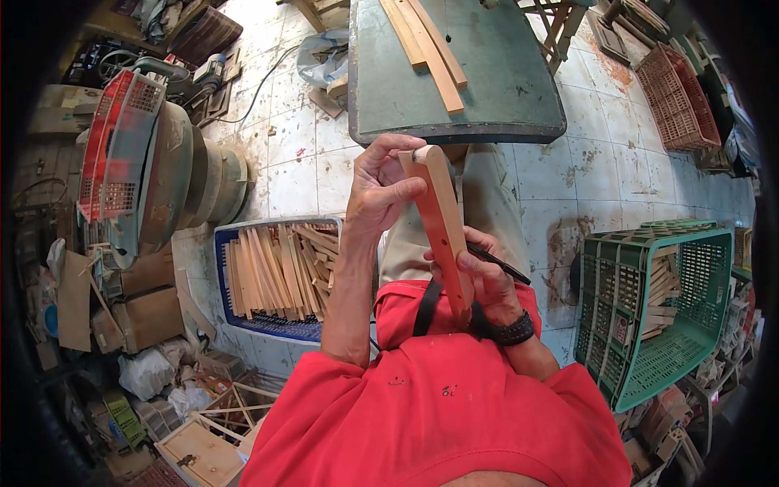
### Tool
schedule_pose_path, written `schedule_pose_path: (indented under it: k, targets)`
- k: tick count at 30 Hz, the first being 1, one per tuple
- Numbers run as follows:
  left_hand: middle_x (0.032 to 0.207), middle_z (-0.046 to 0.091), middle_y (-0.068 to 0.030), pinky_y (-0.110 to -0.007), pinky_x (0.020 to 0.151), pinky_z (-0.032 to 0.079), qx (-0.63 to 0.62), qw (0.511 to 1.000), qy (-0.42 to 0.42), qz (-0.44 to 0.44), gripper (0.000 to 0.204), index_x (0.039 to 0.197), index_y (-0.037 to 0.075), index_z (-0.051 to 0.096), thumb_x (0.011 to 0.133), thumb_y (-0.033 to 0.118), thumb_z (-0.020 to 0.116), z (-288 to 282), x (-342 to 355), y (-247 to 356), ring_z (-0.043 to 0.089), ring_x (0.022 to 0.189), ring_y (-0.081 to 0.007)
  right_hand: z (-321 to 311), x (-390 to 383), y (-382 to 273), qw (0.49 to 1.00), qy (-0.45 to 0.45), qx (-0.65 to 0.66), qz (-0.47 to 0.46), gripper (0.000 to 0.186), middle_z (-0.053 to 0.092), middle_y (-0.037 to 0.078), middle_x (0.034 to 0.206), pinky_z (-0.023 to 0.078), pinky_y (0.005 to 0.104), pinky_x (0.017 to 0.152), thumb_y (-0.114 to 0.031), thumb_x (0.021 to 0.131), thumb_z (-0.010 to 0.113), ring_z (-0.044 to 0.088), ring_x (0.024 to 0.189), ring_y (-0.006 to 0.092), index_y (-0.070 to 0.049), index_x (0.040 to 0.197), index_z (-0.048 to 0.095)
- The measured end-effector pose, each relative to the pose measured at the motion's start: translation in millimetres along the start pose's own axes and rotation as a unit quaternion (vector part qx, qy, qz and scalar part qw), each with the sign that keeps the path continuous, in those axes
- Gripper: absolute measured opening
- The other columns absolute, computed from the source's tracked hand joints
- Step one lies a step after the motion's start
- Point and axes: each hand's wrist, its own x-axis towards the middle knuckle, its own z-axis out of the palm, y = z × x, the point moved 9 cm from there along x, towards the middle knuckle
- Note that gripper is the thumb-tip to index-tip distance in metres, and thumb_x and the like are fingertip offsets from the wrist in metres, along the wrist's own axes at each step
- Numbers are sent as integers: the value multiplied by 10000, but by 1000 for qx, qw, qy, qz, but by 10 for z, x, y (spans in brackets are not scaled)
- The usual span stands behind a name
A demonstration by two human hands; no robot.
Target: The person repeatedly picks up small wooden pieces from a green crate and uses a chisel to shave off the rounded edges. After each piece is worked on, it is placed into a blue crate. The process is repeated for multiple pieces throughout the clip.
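Note:
A wooden strip [438, 215] with a rounded far end is held up in front of my red shirt. Two small dark holes show along its face, which looks reddish lower down. My left hand [381, 183] pinches it near the far end, thumb on one side and fingers behind. Lower on the strip, my right hand [487, 280] grips its near part between thumb and fingers. A slim black pen [497, 261] also sits between the fingers of that hand, pointing out to the right.
Ahead stands a green-topped table [495, 81] bearing several wooden strips [430, 61]. A blue basket [221, 276] full of wood pieces lies at left, a green crate [690, 325] on its side at right. A round-bodied machine [174, 166] with a red basket [122, 105] stands far left.

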Motion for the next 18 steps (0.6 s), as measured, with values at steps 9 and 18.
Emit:
schedule_pose_path:
  k: [9,18]
  targets:
    - [1168,618,-158,-361,916,519,32,999,7,-34,715,1344,10,454,760,204,817,196,24,-11,624,1064,-243,26,16,-79,999,0,-30,-32,488,677,200,1026,543,311,759,-166,859,713,665,827,203,56,1255,535]
    - [1078,673,-193,-356,850,564,237,948,191,-90,458,1222,-67,529,873,156,725,390,-350,319,689,964,-262,259,-160,-195,979,84,-143,-120,436,682,134,1011,525,278,790,-50,866,688,658,852,154,75,1258,542]
